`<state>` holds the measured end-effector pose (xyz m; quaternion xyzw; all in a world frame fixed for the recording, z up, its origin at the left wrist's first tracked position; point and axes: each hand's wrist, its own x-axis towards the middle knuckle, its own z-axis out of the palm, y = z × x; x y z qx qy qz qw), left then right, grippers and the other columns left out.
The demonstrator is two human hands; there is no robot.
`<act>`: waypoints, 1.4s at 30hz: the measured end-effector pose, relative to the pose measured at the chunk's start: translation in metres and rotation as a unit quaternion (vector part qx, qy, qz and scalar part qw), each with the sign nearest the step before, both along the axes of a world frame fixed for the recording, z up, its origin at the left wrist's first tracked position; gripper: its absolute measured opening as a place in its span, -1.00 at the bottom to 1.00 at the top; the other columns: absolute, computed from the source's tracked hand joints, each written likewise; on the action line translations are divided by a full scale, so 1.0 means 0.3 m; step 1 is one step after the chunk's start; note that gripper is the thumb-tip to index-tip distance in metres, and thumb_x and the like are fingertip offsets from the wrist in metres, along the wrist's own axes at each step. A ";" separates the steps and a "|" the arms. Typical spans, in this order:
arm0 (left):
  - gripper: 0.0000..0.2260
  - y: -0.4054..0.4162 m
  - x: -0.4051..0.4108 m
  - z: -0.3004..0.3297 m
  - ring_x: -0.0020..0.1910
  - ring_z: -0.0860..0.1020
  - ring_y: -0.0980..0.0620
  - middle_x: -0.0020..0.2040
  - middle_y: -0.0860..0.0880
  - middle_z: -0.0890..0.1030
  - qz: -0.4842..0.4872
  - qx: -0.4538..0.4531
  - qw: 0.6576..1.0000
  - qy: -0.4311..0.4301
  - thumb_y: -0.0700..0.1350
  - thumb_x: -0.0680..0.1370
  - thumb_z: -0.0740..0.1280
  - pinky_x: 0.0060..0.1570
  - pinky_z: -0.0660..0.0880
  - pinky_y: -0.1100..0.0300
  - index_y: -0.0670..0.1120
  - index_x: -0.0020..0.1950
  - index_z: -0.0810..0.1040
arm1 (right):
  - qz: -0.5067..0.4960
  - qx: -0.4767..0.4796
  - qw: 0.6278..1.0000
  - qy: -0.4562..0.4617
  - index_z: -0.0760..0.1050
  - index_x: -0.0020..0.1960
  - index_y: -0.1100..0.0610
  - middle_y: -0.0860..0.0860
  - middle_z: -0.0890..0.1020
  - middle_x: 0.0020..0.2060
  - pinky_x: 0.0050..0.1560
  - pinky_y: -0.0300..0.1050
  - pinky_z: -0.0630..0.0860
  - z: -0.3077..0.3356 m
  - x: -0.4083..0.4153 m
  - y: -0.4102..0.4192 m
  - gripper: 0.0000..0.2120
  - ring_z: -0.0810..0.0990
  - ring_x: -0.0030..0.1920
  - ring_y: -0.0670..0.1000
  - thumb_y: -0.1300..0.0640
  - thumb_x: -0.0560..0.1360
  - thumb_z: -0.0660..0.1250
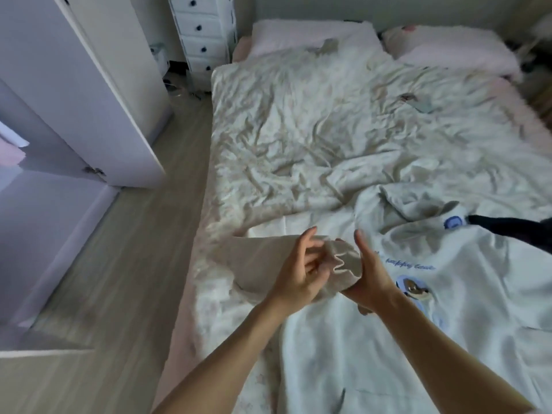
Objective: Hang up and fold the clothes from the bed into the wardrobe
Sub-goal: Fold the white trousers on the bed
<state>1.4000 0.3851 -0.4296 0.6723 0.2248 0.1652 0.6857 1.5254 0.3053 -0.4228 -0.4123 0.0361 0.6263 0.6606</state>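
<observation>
Two hands, left hand (294,271) and right hand (369,277), around one beige garment (260,265)

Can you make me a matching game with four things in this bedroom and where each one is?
Things:
1. beige cloth
2. white sweatshirt with a bear picture
3. white drawer chest
4. pink pillows

Places:
A. at the far end of the bed
B. on the floor beside the bed's far left corner
C. between the left hand and right hand
D. spread on the near right part of the bed

Pairs: 1-C, 2-D, 3-B, 4-A
</observation>
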 end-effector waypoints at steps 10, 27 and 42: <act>-0.57 0.073 0.056 -0.210 0.32 0.34 -0.15 0.32 -0.12 0.42 0.095 0.357 0.891 0.264 -0.25 0.47 0.33 0.29 0.29 -0.04 -0.14 0.33 0.41 | -0.077 -0.286 0.899 -0.323 0.52 -0.17 0.25 0.16 0.55 -0.37 -0.36 0.01 0.48 -0.194 0.161 -0.222 -0.86 0.53 -0.36 0.13 0.29 0.52 0.22; -0.31 -0.010 0.300 -0.441 0.41 0.23 -0.08 0.46 -0.15 0.13 0.125 0.138 0.920 0.343 -0.13 0.48 0.38 0.33 0.24 0.05 -0.03 0.51 0.08 | -0.203 -0.421 0.793 -0.392 0.43 -0.05 0.18 0.05 0.50 -0.21 -0.12 0.10 0.54 -0.394 0.594 -0.651 -0.70 0.53 -0.19 0.06 -0.07 0.49 0.31; -0.85 0.254 0.512 -0.432 0.14 0.43 -0.21 0.16 -0.18 0.45 0.035 0.477 0.811 0.338 -0.22 0.52 0.29 0.10 0.41 -0.06 -0.19 0.01 0.63 | -0.131 -0.589 0.645 -0.469 0.35 0.12 0.17 0.22 0.54 -0.08 -0.16 -0.03 0.36 -0.485 0.739 -0.778 -0.78 0.52 -0.09 0.26 0.21 0.48 0.13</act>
